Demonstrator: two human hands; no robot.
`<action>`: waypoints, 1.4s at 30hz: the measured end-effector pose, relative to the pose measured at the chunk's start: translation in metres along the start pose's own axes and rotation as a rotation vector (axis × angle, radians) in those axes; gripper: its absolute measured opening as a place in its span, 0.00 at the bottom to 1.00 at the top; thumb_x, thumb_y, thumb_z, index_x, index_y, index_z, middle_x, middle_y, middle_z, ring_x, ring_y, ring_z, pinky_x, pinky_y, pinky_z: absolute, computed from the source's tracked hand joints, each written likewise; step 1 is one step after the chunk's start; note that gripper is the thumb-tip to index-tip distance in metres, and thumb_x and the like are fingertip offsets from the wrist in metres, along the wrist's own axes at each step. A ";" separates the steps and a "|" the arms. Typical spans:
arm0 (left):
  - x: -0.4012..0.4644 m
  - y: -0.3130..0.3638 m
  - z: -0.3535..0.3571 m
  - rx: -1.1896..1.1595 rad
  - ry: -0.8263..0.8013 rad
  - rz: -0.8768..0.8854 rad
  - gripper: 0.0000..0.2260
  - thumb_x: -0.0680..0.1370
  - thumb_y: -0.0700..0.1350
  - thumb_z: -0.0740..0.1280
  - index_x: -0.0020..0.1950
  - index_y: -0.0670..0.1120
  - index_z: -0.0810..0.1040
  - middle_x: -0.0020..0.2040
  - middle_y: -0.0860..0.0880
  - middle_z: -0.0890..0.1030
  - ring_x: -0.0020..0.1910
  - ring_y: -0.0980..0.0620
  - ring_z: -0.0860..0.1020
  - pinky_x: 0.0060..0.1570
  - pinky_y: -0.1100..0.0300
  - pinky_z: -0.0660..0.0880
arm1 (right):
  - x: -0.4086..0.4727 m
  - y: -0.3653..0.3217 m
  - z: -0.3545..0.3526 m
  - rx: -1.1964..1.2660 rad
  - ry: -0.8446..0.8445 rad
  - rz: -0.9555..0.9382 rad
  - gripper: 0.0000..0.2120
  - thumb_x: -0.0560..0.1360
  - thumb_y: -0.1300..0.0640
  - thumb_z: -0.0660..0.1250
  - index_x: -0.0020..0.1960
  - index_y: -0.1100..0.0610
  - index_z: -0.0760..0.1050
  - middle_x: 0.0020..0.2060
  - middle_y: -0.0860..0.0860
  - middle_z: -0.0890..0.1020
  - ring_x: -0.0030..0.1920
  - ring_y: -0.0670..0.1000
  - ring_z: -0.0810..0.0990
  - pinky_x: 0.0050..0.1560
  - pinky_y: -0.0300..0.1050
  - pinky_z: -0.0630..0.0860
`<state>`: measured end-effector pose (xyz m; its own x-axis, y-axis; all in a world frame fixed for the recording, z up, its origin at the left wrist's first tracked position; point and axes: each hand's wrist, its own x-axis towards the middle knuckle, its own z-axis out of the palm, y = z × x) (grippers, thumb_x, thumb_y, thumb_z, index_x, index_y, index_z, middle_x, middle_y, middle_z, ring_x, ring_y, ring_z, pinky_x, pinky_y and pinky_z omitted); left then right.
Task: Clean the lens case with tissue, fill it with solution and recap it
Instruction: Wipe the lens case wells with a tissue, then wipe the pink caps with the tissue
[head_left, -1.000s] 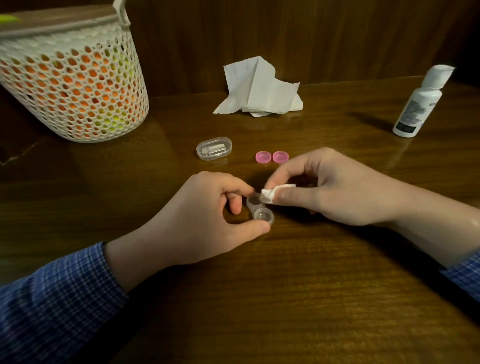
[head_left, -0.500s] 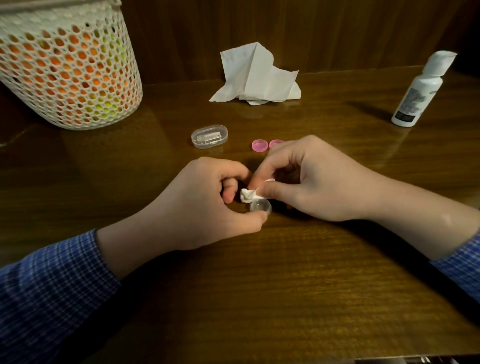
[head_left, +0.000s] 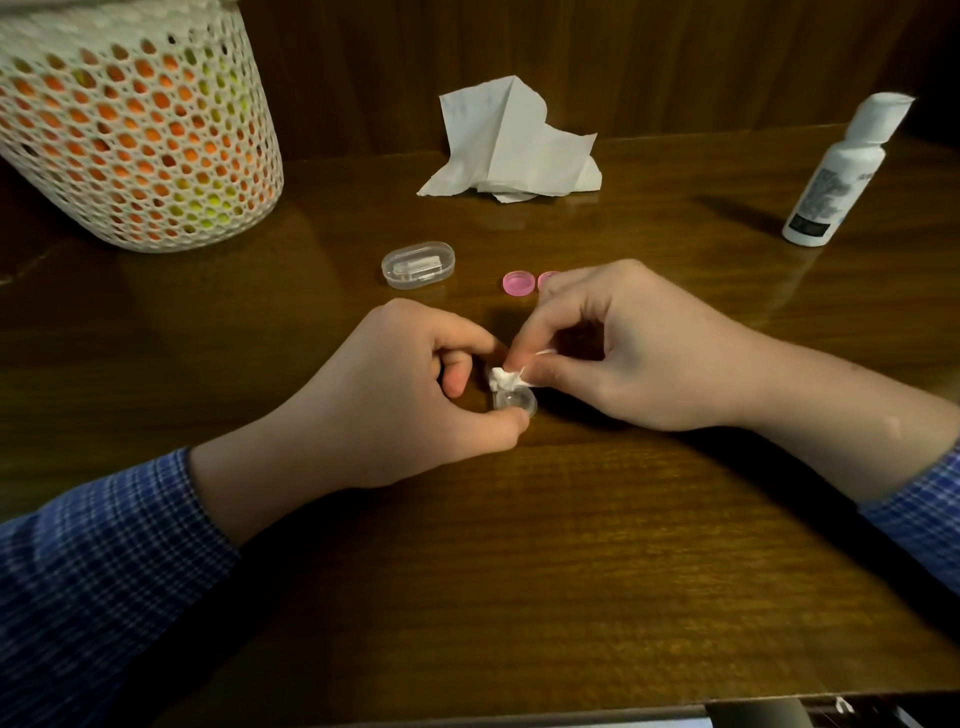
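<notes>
Clear plastic, the lens case (head_left: 514, 404) sits on the wooden table (head_left: 519, 571) pinched by the left hand (head_left: 415, 395); the right hand (head_left: 618, 353) pinches a tissue wad (head_left: 505, 378), which a second ago hovered beside the far well and now presses into it, so wiping is underway. Its wells face up, long axis running near-to-far. Beyond lie two pink caps (head_left: 518, 283), spare tissue (head_left: 511, 145) and solution bottle (head_left: 836, 182).

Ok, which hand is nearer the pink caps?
Right. The right hand partly covers one of the pink caps; the left hand sits nearer the camera, holding the lens case.
</notes>
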<state>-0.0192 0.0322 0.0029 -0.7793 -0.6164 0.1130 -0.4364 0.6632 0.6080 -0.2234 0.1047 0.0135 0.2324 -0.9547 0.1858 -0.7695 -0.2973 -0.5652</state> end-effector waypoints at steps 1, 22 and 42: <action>0.000 0.000 0.000 -0.002 0.006 -0.001 0.18 0.69 0.56 0.78 0.57 0.56 0.83 0.34 0.50 0.81 0.26 0.58 0.72 0.26 0.68 0.68 | -0.001 0.002 -0.004 -0.024 -0.027 0.000 0.06 0.76 0.57 0.74 0.49 0.46 0.86 0.41 0.33 0.81 0.49 0.29 0.77 0.56 0.22 0.66; 0.009 -0.024 -0.026 0.405 0.074 -0.180 0.17 0.70 0.67 0.68 0.49 0.59 0.69 0.29 0.54 0.76 0.23 0.59 0.73 0.18 0.70 0.62 | 0.032 0.051 -0.018 0.206 0.424 0.474 0.06 0.84 0.58 0.61 0.59 0.49 0.70 0.41 0.50 0.83 0.31 0.43 0.81 0.30 0.36 0.78; 0.005 0.021 0.016 -0.272 0.257 0.047 0.04 0.78 0.41 0.70 0.50 0.49 0.79 0.34 0.47 0.77 0.29 0.52 0.74 0.30 0.64 0.74 | 0.040 0.062 -0.008 -0.208 0.289 0.332 0.10 0.72 0.38 0.72 0.44 0.44 0.82 0.46 0.41 0.83 0.42 0.43 0.80 0.38 0.40 0.78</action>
<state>-0.0394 0.0497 0.0036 -0.6422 -0.6972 0.3186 -0.2404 0.5778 0.7800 -0.2666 0.0482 -0.0074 -0.1981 -0.9465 0.2547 -0.8836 0.0599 -0.4645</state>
